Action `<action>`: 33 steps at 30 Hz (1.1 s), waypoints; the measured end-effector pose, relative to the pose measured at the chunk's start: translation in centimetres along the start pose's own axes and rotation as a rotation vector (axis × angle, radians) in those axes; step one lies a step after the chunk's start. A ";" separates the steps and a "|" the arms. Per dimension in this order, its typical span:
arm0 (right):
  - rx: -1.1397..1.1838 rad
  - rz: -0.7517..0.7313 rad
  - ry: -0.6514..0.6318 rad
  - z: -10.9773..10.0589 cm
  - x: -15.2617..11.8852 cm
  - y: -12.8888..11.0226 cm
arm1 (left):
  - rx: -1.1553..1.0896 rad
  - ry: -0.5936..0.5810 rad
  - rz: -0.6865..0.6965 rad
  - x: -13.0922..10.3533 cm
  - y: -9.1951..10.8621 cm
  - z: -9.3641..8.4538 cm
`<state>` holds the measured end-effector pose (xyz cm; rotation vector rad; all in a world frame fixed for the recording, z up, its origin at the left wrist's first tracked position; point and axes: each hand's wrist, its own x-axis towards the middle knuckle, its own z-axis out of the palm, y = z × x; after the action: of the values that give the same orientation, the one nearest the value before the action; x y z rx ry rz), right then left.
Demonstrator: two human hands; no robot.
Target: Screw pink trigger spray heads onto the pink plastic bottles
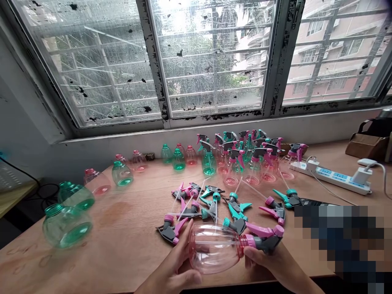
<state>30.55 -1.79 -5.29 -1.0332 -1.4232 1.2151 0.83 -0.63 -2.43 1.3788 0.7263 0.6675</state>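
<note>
A clear pink spray bottle [214, 253] lies sideways between my hands above the table's front edge. My left hand [180, 265] is wrapped round its base end. At the neck, the fingers of my right hand [260, 257] close on the pink collar of its trigger sprayer [266, 237]. The sprayer sits at the bottle's mouth, and its straw runs inside the bottle. Just beyond lie several loose trigger sprayers, among them a pink one [173, 230] and a green one [237, 208], their straws crossing.
Open green bottles [67, 228] and pink ones [96, 181] stand at the left. Bottles with sprayers fitted [210, 161] crowd together by the windowsill. A white power strip [333, 177] with cables lies at the right, near a brown box [366, 141]. A blurred patch covers the lower right.
</note>
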 end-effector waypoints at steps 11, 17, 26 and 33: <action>0.007 -0.003 -0.011 0.0 0.1 -0.3 | 0.057 -0.045 0.030 0.2 0.5 0.2; 0.133 -0.017 0.017 0.3 0.0 -0.6 | -0.001 -0.005 0.017 0.1 0.1 0.1; 0.194 -0.017 -0.005 0.4 0.1 -0.7 | 0.059 0.014 0.011 0.1 0.0 0.1; 0.205 -0.005 -0.004 0.4 0.1 -0.9 | 0.054 0.001 -0.004 -0.1 -0.2 -0.1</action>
<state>30.09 -1.93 -4.45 -0.8860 -1.2732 1.3295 0.69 -0.64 -2.59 1.4255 0.7527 0.6494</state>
